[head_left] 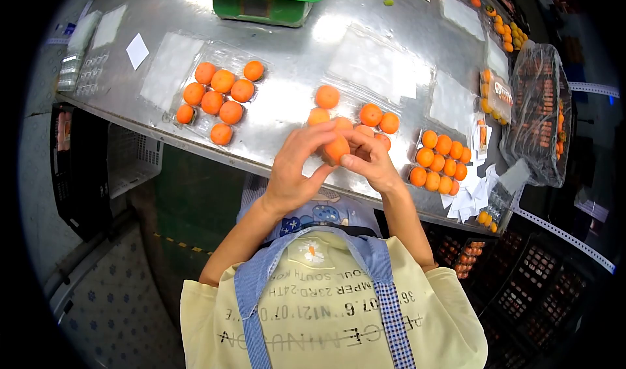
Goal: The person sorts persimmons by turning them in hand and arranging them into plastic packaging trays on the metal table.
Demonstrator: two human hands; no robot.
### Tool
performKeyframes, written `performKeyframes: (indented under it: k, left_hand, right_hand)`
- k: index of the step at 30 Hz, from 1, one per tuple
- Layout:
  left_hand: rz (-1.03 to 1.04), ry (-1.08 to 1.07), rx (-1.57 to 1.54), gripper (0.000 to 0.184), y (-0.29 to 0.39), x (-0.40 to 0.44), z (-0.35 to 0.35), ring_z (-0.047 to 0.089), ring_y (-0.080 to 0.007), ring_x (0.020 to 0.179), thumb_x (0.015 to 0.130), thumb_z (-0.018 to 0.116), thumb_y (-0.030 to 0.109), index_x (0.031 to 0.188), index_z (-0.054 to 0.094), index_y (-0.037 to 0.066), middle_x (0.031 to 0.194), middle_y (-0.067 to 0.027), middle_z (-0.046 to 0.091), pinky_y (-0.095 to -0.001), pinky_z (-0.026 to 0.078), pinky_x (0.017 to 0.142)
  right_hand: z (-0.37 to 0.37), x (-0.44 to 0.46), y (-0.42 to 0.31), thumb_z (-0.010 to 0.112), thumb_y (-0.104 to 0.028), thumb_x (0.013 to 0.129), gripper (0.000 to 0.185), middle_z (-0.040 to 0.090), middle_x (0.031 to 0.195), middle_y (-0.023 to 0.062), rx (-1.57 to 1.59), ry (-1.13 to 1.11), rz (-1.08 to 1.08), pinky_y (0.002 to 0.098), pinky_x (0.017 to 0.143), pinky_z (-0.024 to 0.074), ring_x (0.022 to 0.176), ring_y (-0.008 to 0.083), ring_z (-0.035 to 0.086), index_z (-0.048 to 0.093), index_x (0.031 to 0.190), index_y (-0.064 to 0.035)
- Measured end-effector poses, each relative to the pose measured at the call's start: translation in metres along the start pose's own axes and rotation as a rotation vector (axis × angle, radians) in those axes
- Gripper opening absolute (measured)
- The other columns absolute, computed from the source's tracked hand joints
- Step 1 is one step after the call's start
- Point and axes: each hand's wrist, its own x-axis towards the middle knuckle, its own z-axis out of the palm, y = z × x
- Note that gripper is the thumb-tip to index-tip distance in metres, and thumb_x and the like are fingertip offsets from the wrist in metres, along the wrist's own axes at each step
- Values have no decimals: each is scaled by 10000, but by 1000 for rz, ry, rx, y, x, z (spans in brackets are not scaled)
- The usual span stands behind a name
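Between my two hands, above the metal table's near edge, is an orange citrus fruit [336, 148]. My left hand [293, 163] curls around its left side, fingers over the top and thumb below. On the other side, my right hand [375, 162] grips it with thumb and fingers. Just beyond is an open clear plastic tray [349, 94] with several oranges in it, such as one orange [327, 96] at the back left. My hands hide part of that tray and its fruit.
To the left, another clear tray holds several oranges [212, 102]; a fuller tray [440, 163] lies right. A green scale [264, 0] stands at the back. White paper slips [471, 196] pile at the right edge, near a plastic-covered crate [538, 108]. Dark crates [535, 284] sit lower right.
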Motion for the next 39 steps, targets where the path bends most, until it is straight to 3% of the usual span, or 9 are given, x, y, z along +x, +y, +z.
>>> performKeyframes:
  k: [2, 9, 11, 21, 24, 27, 30, 37, 39]
  left_hand:
    - [-17, -27, 31, 605, 8, 1, -5, 553, -250, 1111, 703, 742, -14, 1253, 499, 51, 1281, -114, 540, -339, 477, 897]
    - [-467, 45, -682, 608, 6, -23, -2, 537, -203, 1145, 797, 714, 32, 1320, 406, 0, 1257, -124, 527, -332, 453, 965]
    - [-595, 96, -727, 548, 5, -29, 3, 551, -187, 1128, 831, 693, 51, 1304, 423, -6, 1231, -132, 542, -324, 455, 964]
    - [-650, 300, -688, 425, -2, -74, 6, 606, -146, 1000, 858, 673, 65, 1236, 505, -31, 1091, -112, 617, -292, 493, 898]
    - [-667, 340, -689, 430, -10, -81, -5, 608, -135, 968, 863, 672, 87, 1241, 503, -32, 1087, -111, 617, -286, 502, 856]
    - [-700, 385, -653, 444, -24, -84, -29, 608, -133, 943, 878, 665, 135, 1261, 495, -12, 1135, -116, 595, -277, 507, 803]
    - [-749, 530, -543, 450, -38, -89, -67, 609, -141, 908, 904, 640, 218, 1283, 487, 30, 1212, -123, 550, -263, 503, 749]
    - [-790, 797, -527, 284, -83, -114, -156, 612, -103, 809, 930, 593, 140, 1185, 543, 24, 1045, -71, 626, -235, 505, 708]
    - [-792, 810, -533, 267, -92, -115, -174, 611, -100, 801, 931, 592, 135, 1171, 551, 27, 1026, -67, 632, -233, 505, 703]
  right_hand:
    - [3, 0, 4, 728, -117, 797, 522, 598, 1159, 92, -176, 50, -128, 332, 902, 480, 1061, 185, 584, 510, 1257, -2]
    - [7, -2, -6, 806, -71, 644, 591, 588, 1139, 116, -900, 96, -480, 340, 887, 481, 1039, 235, 579, 547, 1173, -21]
    - [9, -2, -6, 807, -69, 633, 596, 588, 1133, 120, -957, 66, -544, 344, 857, 492, 1025, 259, 577, 553, 1171, -29]
    - [23, 6, 13, 788, -112, 654, 560, 580, 1099, 129, -1057, -137, -568, 360, 782, 523, 995, 302, 596, 565, 1163, -51]
    - [40, 17, 9, 779, -118, 662, 526, 579, 1087, 127, -1093, -188, -541, 357, 734, 530, 942, 301, 609, 565, 1138, -54]
    - [50, 40, 20, 787, -111, 677, 507, 586, 1085, 121, -1041, -201, -477, 304, 694, 525, 890, 234, 609, 576, 1134, -50]
    - [75, 69, 23, 789, -130, 675, 492, 589, 1043, 111, -964, -113, -404, 303, 659, 525, 840, 225, 611, 576, 1111, -49]
    - [147, 172, 61, 791, -225, 659, 445, 602, 945, 107, -1229, 25, -654, 335, 602, 512, 715, 240, 625, 586, 1020, -65]
    - [161, 195, 76, 784, -232, 621, 452, 583, 901, 121, -1327, 57, -637, 374, 640, 489, 763, 275, 596, 584, 983, -51]
